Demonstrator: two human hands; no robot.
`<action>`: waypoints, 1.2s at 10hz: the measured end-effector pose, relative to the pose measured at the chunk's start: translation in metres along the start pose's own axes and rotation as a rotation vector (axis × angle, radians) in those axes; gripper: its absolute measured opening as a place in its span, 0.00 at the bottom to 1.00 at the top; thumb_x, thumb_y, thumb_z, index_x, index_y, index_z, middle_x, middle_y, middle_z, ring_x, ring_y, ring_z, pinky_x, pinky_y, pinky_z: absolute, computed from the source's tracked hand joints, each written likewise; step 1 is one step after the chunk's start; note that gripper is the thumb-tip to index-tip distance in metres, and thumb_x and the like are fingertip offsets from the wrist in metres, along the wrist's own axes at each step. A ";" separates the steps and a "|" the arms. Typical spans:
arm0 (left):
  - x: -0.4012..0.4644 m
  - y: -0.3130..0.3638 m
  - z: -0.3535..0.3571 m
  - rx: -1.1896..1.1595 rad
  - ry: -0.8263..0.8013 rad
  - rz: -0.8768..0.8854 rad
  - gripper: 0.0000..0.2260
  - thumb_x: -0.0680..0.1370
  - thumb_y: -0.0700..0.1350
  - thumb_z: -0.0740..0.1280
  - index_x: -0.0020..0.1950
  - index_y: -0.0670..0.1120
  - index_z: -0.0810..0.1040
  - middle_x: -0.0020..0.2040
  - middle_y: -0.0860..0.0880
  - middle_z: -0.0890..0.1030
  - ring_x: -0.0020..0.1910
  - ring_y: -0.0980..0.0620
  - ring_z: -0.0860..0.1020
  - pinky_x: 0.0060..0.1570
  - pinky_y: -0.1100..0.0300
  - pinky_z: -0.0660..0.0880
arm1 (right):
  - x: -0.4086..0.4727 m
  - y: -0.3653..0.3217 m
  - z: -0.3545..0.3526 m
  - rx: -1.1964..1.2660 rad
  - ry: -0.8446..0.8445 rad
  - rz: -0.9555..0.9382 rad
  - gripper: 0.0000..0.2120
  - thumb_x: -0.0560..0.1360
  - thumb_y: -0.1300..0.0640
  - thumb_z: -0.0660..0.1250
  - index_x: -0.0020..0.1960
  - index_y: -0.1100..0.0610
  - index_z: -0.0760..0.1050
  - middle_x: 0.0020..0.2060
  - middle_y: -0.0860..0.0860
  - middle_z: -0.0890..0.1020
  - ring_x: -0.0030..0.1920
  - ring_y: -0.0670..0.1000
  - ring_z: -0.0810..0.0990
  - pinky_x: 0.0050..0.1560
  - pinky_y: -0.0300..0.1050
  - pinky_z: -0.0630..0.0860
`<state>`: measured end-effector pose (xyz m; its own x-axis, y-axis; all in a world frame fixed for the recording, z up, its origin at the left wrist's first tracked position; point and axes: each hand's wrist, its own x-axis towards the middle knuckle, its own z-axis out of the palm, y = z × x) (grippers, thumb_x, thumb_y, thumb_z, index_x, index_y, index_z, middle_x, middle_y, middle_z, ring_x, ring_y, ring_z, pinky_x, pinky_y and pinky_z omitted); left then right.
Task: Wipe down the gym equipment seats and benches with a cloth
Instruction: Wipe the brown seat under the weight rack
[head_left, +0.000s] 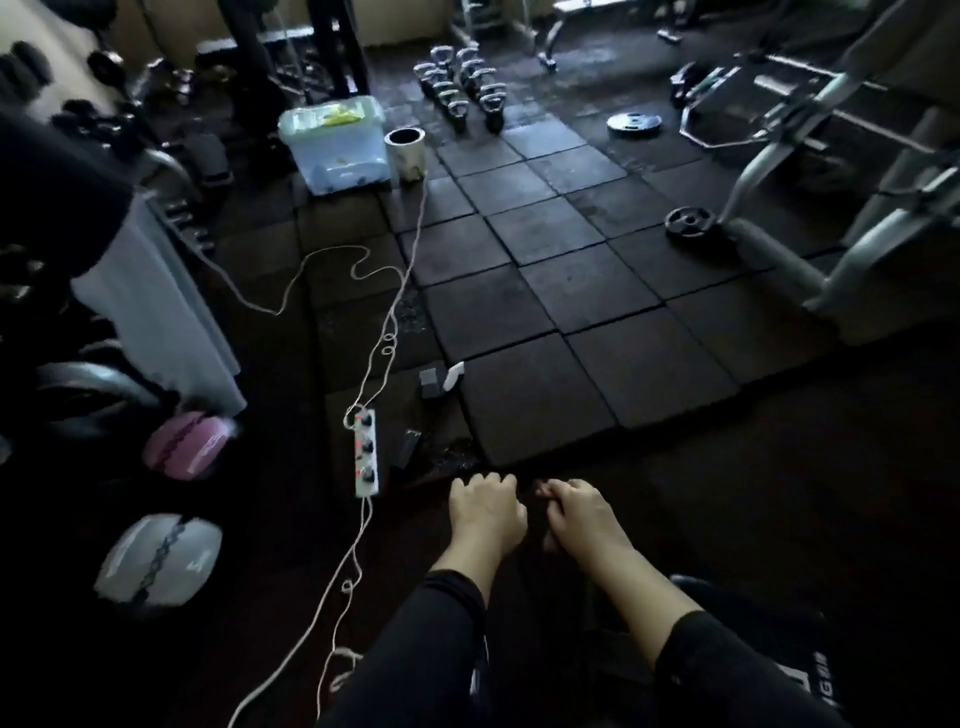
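My left hand (485, 512) and my right hand (582, 514) are side by side low in the view, over the dark floor. Both have their fingers curled down. They seem to grip a dark cloth (536, 525) stretched between them, but it barely stands out from the dark floor. A black bench pad (748, 623) with white lettering shows under my right forearm at the bottom right. A grey-framed weight machine (831, 249) stands on the right.
A white power strip (366, 452) with a long white cord lies just left of my hands. A pink ball (187, 444) and a grey ball (161, 558) sit at the left. Farther off are a clear plastic box (335, 148), a white bin (405, 153), kettlebells (462, 88) and weight plates (688, 221).
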<state>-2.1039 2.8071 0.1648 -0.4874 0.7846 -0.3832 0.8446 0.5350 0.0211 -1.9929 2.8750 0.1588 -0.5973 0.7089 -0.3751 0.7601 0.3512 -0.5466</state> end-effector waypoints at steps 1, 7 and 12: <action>0.044 0.004 -0.018 0.031 -0.032 0.091 0.18 0.81 0.52 0.55 0.68 0.48 0.70 0.65 0.48 0.75 0.65 0.46 0.72 0.64 0.48 0.64 | 0.025 0.000 -0.018 0.051 0.059 0.104 0.17 0.78 0.61 0.59 0.66 0.57 0.72 0.60 0.55 0.75 0.59 0.53 0.75 0.57 0.41 0.72; 0.308 0.291 -0.122 0.245 -0.050 0.613 0.16 0.81 0.50 0.55 0.67 0.50 0.71 0.62 0.50 0.77 0.63 0.49 0.73 0.62 0.51 0.65 | 0.187 0.201 -0.233 0.277 0.435 0.554 0.19 0.80 0.59 0.57 0.70 0.57 0.69 0.65 0.55 0.73 0.64 0.53 0.73 0.63 0.41 0.68; 0.446 0.638 -0.170 0.400 -0.097 0.998 0.17 0.81 0.52 0.56 0.69 0.50 0.69 0.63 0.50 0.76 0.64 0.48 0.72 0.65 0.50 0.64 | 0.253 0.439 -0.428 0.390 0.615 0.877 0.20 0.81 0.54 0.56 0.72 0.54 0.65 0.70 0.53 0.68 0.70 0.53 0.67 0.67 0.45 0.68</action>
<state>-1.8196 3.5513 0.1640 0.4664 0.7721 -0.4316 0.8704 -0.4877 0.0679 -1.7010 3.4701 0.1442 0.4093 0.8335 -0.3713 0.6582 -0.5515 -0.5125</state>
